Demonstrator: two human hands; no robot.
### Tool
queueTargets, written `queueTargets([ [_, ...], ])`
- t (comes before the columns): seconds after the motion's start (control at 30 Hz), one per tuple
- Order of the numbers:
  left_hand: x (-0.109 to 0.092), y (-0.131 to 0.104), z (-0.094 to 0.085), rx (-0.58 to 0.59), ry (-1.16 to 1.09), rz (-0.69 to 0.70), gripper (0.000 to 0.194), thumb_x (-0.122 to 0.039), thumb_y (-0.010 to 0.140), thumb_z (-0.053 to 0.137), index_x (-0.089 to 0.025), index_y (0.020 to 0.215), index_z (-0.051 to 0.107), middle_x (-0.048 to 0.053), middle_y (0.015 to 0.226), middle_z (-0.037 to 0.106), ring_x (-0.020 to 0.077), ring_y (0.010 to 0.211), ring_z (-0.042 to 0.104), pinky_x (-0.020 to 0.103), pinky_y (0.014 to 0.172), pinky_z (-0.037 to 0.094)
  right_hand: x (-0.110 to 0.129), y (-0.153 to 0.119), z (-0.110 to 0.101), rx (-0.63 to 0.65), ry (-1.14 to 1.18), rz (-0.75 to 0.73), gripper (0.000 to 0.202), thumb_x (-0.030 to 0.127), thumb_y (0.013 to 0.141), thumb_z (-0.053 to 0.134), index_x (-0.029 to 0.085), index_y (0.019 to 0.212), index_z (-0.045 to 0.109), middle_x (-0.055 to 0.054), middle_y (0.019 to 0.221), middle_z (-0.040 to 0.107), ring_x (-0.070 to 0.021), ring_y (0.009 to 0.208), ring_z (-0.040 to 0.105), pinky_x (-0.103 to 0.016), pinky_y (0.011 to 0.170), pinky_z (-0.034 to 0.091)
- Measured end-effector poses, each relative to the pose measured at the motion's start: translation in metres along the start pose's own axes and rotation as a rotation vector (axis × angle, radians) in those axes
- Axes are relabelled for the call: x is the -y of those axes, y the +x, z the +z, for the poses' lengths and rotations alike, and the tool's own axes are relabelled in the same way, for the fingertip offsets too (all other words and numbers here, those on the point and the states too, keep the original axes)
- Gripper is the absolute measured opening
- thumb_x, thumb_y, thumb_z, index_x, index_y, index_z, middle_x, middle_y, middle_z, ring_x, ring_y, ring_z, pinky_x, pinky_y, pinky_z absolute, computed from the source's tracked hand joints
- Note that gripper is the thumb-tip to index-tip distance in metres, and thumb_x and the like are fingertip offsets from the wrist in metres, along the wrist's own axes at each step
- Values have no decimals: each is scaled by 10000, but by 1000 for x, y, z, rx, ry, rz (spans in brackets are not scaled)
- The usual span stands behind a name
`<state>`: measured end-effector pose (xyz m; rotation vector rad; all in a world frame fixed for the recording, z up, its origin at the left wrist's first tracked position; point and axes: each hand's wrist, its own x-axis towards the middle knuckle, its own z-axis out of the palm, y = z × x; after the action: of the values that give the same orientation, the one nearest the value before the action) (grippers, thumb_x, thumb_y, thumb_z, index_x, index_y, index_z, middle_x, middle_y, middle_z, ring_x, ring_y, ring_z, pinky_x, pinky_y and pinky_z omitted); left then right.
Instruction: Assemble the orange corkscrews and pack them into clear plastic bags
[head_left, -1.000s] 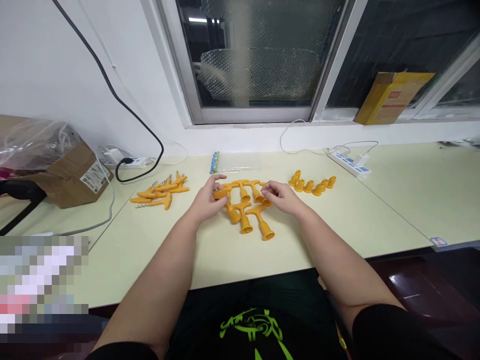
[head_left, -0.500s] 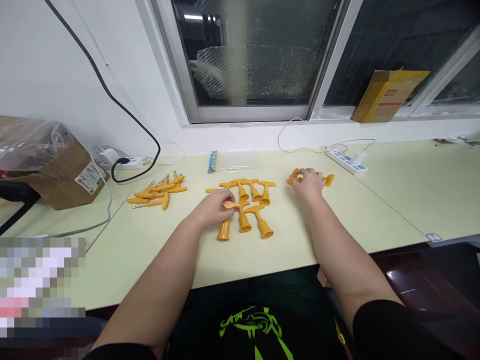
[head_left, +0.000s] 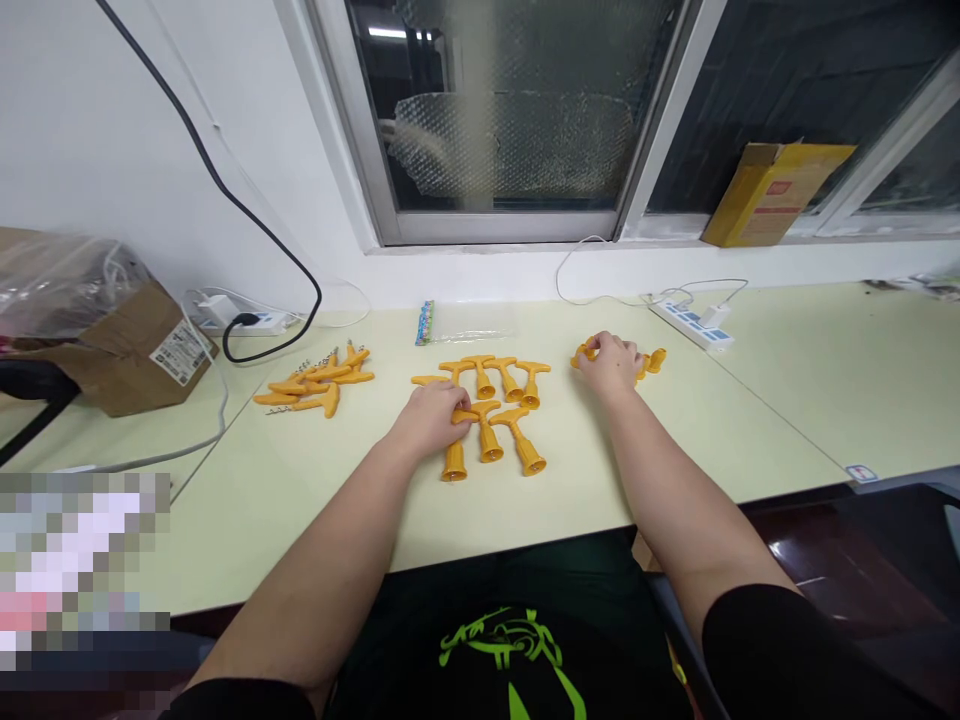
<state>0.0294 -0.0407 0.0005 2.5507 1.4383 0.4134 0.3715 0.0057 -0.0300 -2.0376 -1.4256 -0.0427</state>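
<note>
My left hand (head_left: 435, 415) is closed around the T-shaped handle of a yellow corkscrew (head_left: 454, 465), whose bell-shaped sleeve end lies toward me on the table. Next to it in the same row are two more corkscrews (head_left: 490, 440), and several others (head_left: 531, 385) lie in a row behind. On the right, my right hand (head_left: 611, 365) curls over a small group of loose yellow sleeves (head_left: 657, 360), its fingertips around one of them (head_left: 583, 354). The palm hides part of that group. To the left, yellow T-handles with bare metal screws (head_left: 322, 378) form a loose pile.
A clear plastic bag (head_left: 472, 322) with a colourful header lies behind the rows. Power strips (head_left: 690, 325) with cables sit along the wall. At the left stands a cardboard box (head_left: 142, 360), with a black cable (head_left: 195, 140) hanging nearby. A yellow carton (head_left: 780, 195) leans on the window sill.
My left hand has turned the held corkscrew a little, and its sleeve end has shifted slightly right. My right hand has moved slightly left over the loose sleeves.
</note>
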Motion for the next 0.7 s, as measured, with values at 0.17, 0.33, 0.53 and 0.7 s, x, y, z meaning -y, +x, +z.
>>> queueTargets([
  [0.17, -1, 2, 6, 1, 35, 36, 298, -281, 838, 659, -204, 1114, 741, 117, 1085, 687, 341, 1105, 625, 467, 968, 480, -3, 5, 7, 28, -14, -40, 294, 301, 823, 589, 239, 1095, 680, -131, 1211, 676, -373, 1207, 419, -617, 1072, 223],
  [0.33, -2, 5, 10, 24, 44, 32, 307, -254, 872, 623, -232, 1142, 768, 117, 1076, 684, 346, 1120, 603, 493, 981, 467, -4, 5, 12, 31, 14, -41, 205, 271, 818, 588, 226, 992, 688, -139, 1136, 700, -381, 1190, 444, -645, 1073, 223],
  [0.53, -8, 6, 9, -4, 30, 69, 271, -290, 891, 626, -258, 1118, 770, 98, 1056, 698, 331, 1099, 590, 513, 978, 408, 0, 2, 5, 0, 65, -80, 119, 226, 819, 564, 230, 917, 632, -98, 1004, 706, -333, 1101, 522, -545, 1072, 321],
  [0.7, 11, 3, -9, -343, 8, -97, 239, -317, 917, 577, -278, 1062, 763, 89, 1118, 676, 316, 1143, 574, 528, 1043, 359, 6, -3, -4, -88, 302, -238, 162, 288, 842, 549, 220, 986, 580, -114, 1083, 652, -284, 1088, 562, -435, 981, 454],
])
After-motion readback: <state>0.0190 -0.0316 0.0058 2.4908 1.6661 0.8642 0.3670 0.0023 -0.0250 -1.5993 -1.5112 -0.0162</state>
